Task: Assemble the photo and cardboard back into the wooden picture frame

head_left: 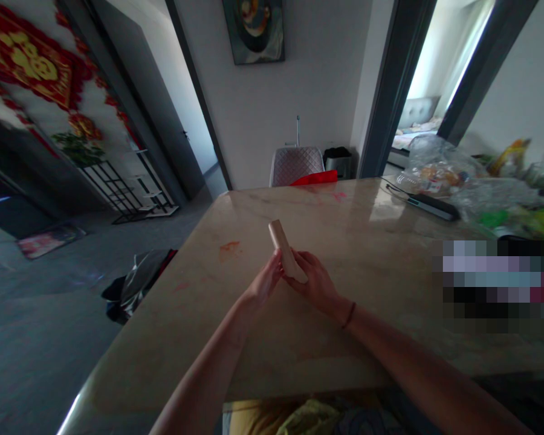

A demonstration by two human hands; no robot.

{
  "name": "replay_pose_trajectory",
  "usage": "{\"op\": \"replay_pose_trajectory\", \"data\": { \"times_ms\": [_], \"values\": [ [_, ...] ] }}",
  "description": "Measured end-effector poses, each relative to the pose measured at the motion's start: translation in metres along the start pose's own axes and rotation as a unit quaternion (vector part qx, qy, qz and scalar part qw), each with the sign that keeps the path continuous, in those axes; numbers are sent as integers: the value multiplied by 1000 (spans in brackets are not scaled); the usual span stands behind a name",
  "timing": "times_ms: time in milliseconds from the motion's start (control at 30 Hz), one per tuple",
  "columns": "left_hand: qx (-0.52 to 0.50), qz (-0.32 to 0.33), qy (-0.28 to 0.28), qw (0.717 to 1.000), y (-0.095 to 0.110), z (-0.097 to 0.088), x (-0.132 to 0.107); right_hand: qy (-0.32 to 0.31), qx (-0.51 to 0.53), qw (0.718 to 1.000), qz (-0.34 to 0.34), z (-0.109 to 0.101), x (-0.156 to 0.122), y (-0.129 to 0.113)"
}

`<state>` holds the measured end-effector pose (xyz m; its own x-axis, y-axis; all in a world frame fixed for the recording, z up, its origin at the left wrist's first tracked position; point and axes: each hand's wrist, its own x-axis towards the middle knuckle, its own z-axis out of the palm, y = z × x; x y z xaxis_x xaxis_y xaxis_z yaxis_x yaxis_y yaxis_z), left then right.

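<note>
Both hands hold a tan, oblong, box-like object (286,251) above the middle of the table (344,338). It is tilted, its upper end leaning to the left and away from me; its exact kind cannot be made out. My left hand (267,279) is closed on its left side, with the thumb up along it. My right hand (315,279) grips the lower right part, fingers wrapped round it, and a dark band (349,315) circles that wrist. The fingertips meet near the object's lower half, partly hidden behind it.
An orange smear (229,249) marks the tabletop on the left. Plastic bags (439,172) and a dark elongated device with a cord (433,206) lie at the right back. A quilted chair (298,166) with a red item (316,177) stands beyond the far edge.
</note>
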<state>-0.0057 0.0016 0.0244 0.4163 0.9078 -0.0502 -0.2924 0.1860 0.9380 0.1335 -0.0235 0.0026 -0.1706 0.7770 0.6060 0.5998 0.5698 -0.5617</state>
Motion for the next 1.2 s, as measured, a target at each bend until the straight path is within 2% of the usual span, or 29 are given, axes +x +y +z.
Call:
{"op": "replay_pose_trajectory", "data": {
  "times_ms": [100,233,533,733,833,933,1100,1200],
  "values": [
    [-39,-31,-43,998,2,3,-3,12,-16,1000,-14,1,-2,-1],
    [-74,-56,-15,996,1,5,-3,-6,-49,998,-40,-4,-2,-5],
    [-39,-2,36,999,-2,-3,2,13,-64,997,-44,-8,3,2],
    [-33,21,72,997,1,-3,2,33,-57,997,-34,-19,7,9],
    [-40,21,84,995,3,-3,1,50,-33,998,-6,-23,8,13],
    [-51,17,85,995,6,-5,2,56,57,996,49,-26,10,21],
    [-58,18,103,993,7,-10,4,25,225,955,193,-28,13,33],
    [-43,12,94,995,6,-9,3,40,245,945,214,-30,15,33]
  ]
}}
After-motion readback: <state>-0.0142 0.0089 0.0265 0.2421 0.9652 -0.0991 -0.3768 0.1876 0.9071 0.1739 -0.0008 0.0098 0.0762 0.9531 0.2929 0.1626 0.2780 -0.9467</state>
